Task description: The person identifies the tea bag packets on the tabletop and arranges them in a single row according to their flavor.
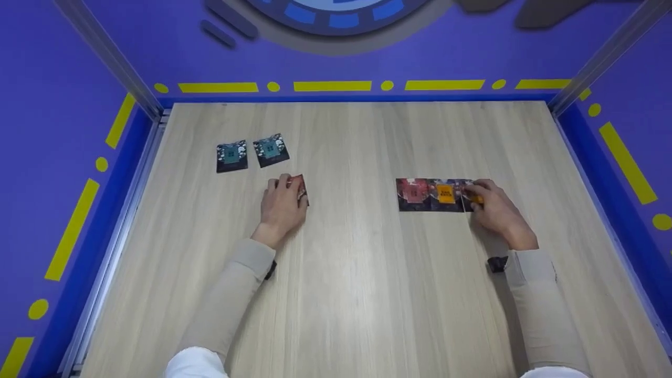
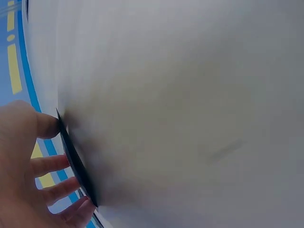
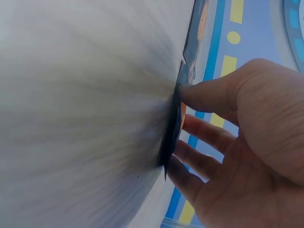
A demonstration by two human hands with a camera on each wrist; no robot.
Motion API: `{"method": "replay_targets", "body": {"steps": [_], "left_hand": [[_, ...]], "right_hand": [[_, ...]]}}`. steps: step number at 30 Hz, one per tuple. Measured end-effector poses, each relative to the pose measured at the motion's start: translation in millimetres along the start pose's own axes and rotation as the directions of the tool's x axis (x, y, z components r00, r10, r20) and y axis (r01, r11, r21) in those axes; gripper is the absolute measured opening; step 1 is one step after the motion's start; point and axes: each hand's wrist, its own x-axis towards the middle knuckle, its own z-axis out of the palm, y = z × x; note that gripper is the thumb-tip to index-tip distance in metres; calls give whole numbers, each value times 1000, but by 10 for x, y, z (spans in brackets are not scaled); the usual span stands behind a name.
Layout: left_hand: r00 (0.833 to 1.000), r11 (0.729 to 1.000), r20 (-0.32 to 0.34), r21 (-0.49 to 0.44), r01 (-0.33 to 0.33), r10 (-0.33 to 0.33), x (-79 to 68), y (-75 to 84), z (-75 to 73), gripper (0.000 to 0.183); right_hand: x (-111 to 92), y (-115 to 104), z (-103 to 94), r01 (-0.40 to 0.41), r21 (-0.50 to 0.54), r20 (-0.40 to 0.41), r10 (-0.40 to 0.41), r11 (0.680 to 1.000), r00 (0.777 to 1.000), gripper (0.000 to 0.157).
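Observation:
My left hand (image 1: 283,207) holds a flat dark sachet with a red front (image 1: 303,190) by its edges, low over the table. In the left wrist view its thin dark side (image 2: 76,164) shows between the thumb and several fingertips; the hand covers most of its front. My right hand (image 1: 499,212) grips another dark sachet with an orange label (image 1: 469,206), thumb and fingers at its edges. This one lies at the right end of a row, against a sachet with an orange label (image 1: 445,195) and, further left, one with a red label (image 1: 413,195).
Two dark sachets with teal labels (image 1: 231,155) lie apart at the back left, the right one tilted. The wooden table (image 1: 346,273) is bordered by blue-purple walls (image 1: 341,68) at the back and sides. Small black devices sit at both wrists.

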Motion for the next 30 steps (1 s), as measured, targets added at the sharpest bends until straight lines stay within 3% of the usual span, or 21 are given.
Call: {"method": "replay_targets", "body": {"steps": [11,18,30], "left_hand": [[996,996,-5,-17,-84,84,110,413,153,41],[991,991,-5,7,-137,137,158,591,247,44],[974,974,-1,2,-228,228,220,984,391,35]], "right_hand": [[-1,7,1,52,-11,-31,-53,999,998,50],[8,-15,-1,18,-17,-18,-18,1000,1000,55],[2,-4,-4,47,-21,-37,-48,999,998,52]]}}
